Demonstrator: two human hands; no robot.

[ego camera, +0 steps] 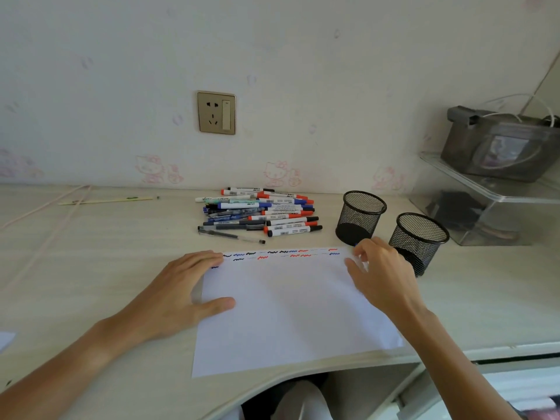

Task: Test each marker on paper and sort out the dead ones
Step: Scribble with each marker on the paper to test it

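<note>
A white sheet of paper lies on the desk in front of me, with black, blue and red squiggles along its far edge. My left hand rests flat on the sheet's left edge, fingers straight. My right hand is at the sheet's far right corner with curled fingers that seem to pinch the paper; a speck of blue shows at the fingertips. A pile of markers and pens with red, blue and black caps lies beyond the paper. Two black mesh cups stand to the right of the pile.
A clear plastic shelf with a grey box on it stands at the back right. A pencil and a pink cable lie at the back left. The wall with a socket lies just behind. The desk's front edge curves inward near me.
</note>
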